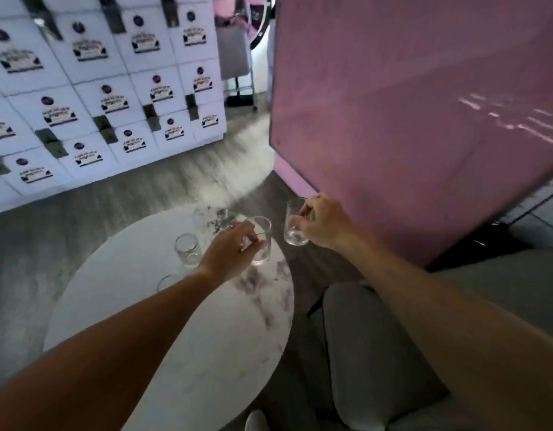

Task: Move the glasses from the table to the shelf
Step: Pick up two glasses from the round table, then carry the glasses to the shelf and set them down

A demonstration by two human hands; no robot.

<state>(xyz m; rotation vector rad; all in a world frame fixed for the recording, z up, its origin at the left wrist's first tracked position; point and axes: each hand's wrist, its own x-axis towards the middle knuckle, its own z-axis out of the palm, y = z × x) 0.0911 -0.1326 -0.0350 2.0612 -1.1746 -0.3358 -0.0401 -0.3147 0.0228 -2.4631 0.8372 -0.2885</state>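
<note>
Nearest the camera, a grey upholstered seat [378,353] is seen beside the round white marble-patterned bench [182,331], over which both bare forearms are stretched. On the bench, a faint clear glass rim [168,279] is just made out beside the left wrist, too blurred to be told fully. Further on, the left hand [230,255] is curled round a clear straight-sided glass tumbler [262,244] near the bench's far edge, gripped from the side, probably so that it can be lifted upright. Just left of it, a second clear tumbler [188,250] stands untouched on the bench. Beyond the bench's edge, a taller clear glass [295,223] is held clear of the surface by the right hand [323,222], fingers pinched round its wall. One glass per hand is apparently being taken, to save trips. Behind stand a pink panel [409,119] and a white wall of labelled lockers [98,88]; no shelf is identified.
</note>
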